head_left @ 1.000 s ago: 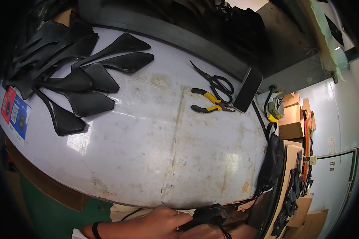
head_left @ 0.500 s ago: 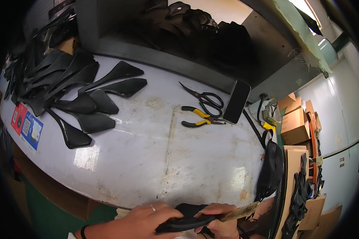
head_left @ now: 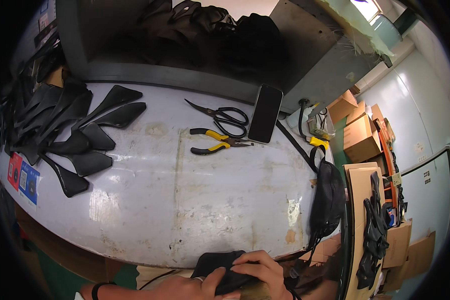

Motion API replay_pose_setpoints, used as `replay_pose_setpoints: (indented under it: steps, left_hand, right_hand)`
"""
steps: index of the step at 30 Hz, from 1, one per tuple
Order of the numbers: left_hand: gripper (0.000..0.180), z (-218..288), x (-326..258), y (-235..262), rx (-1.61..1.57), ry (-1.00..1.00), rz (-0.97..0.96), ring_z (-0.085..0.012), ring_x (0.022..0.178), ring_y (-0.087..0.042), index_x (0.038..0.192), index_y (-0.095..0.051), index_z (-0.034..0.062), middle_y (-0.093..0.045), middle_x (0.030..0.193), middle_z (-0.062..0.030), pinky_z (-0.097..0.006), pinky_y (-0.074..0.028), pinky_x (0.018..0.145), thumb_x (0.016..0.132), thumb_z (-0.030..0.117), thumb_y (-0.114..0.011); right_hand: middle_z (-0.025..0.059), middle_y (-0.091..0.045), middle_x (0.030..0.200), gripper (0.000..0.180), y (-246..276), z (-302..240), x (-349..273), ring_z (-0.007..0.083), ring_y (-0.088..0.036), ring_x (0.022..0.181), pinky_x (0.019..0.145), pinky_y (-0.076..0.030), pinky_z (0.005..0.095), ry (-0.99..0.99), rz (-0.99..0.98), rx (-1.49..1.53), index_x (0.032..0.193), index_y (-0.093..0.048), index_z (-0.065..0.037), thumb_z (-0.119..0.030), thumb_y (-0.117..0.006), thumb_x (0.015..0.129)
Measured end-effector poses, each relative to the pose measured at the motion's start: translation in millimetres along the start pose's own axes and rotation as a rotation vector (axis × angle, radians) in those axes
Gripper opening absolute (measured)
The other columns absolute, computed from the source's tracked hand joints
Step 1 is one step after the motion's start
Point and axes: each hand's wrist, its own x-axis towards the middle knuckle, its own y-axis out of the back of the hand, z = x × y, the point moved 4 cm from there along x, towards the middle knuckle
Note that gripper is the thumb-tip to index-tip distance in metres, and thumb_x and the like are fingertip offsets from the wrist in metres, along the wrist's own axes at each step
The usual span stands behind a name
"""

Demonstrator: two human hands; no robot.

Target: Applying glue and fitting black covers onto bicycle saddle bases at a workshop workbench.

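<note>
A black flat piece [head_left: 216, 262] with a smooth, dark surface is held at the table's near edge, low in the head view. My left hand [head_left: 192, 287] grips its near left side, the thumb lying along it. Over its right part curl the fingers of my right hand [head_left: 264, 271]. Beneath the right fingers shows a tan, worn-looking object [head_left: 255, 290]; its kind and how it is held are hidden. The underside of the black piece is out of sight.
Paddle-shaped black pieces [head_left: 97, 135] are heaped on the white table [head_left: 225, 200] at left. Farther back lie black-handled scissors [head_left: 230, 120], yellow-and-black pliers [head_left: 217, 141] and a phone [head_left: 266, 114]. A black pouch [head_left: 328, 200] rests at right; cardboard boxes [head_left: 361, 140] stand beyond.
Both hands have turned the black piece, and its broad face now shows. My right fingers have moved over its top. The tan object has swung in beneath my right hand. The view has shifted right.
</note>
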Motion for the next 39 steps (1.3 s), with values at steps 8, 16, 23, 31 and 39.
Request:
replay_pose_setpoints:
  steps: [8, 16, 23, 31, 39]
  left_hand:
    - [0.051, 5.4, 36.2, 14.7, -0.164, -0.038, -0.311, -0.0395, 0.062, -0.067, 0.13, -0.048, -0.0137, -0.064, 0.068, -0.0239, -0.044, -0.053, 0.054, 0.096, 0.02, -0.066]
    - [0.033, 17.4, 27.2, -14.3, 0.098, -0.052, -0.201, -0.0268, 0.06, -0.067, 0.112, -0.059, -0.0115, -0.065, 0.074, -0.0152, -0.037, -0.055, 0.052, 0.094, 0.015, -0.063]
    - [0.041, 18.0, 23.9, -16.0, 0.056, -0.01, 0.045, -0.0312, 0.057, -0.065, 0.124, -0.057, -0.008, -0.063, 0.068, -0.0168, -0.039, -0.053, 0.051, 0.094, 0.019, -0.065]
    - [0.032, -6.6, -2.0, 44.5, -0.298, 0.144, -0.024, -0.0428, 0.064, -0.067, 0.115, -0.067, -0.0003, -0.066, 0.071, -0.0247, -0.05, -0.052, 0.059, 0.094, 0.023, -0.068]
    - [0.025, -6.1, -2.5, 40.3, -0.144, 0.132, 0.013, -0.0441, 0.066, -0.066, 0.106, -0.069, 0.0034, -0.067, 0.071, -0.0231, -0.053, -0.053, 0.06, 0.089, 0.022, -0.067]
  right_hand:
    - [0.0183, -0.068, 0.1, 0.041, 4.0, 18.0, -21.6, 0.0264, -0.067, 0.078, 0.069, -0.054, 0.0329, -0.11, 0.102, 0.26, 0.098, -0.069, 0.004, -0.03, -0.087, 0.084]
    - [0.015, -0.067, 0.087, 0.046, 2.0, 26.5, -31.4, 0.0225, -0.064, 0.072, 0.063, -0.05, 0.0313, -0.235, 0.209, 0.291, 0.086, -0.068, 0.003, -0.037, -0.09, 0.079]
    - [0.0164, -0.068, 0.091, 0.042, 7.8, 15.6, -17.0, 0.0221, -0.063, 0.072, 0.064, -0.049, 0.0316, -0.153, 0.145, 0.273, 0.087, -0.068, 0.003, -0.031, -0.091, 0.077]
    - [0.0161, -0.07, 0.09, 0.043, 8.8, -23.4, -10.2, 0.0246, -0.071, 0.074, 0.078, -0.058, 0.0398, 0.741, 0.273, 0.622, 0.107, -0.064, 0.001, -0.038, -0.076, 0.095]
    - [0.0167, -0.065, 0.07, 0.034, -31.0, -65.2, 25.7, 0.029, -0.064, 0.058, 0.061, -0.057, 0.0437, 1.035, -0.179, 0.78, 0.084, -0.054, -0.002, -0.024, -0.077, 0.094]
